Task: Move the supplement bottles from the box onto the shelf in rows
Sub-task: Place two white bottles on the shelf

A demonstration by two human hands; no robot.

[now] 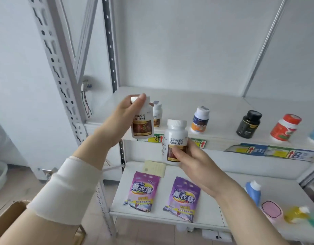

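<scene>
Though white, both held bottles (pixel 142 119) (pixel 175 138) look brown-labelled.

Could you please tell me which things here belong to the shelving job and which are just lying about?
Job: left hand, left-hand bottle, right hand, right-hand bottle, shelved white bottle, upper shelf, box.
Lying about: left lavender pouch, right lavender pouch, yellow card, pink container.

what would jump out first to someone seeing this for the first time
The left hand grips a white brown-label bottle in front of the shelf, while the right hand holds a matching second bottle lower and to the right. Further right on the shelf stand a black bottle and a red bottle. Two purple pouches lie on the level below.
</scene>
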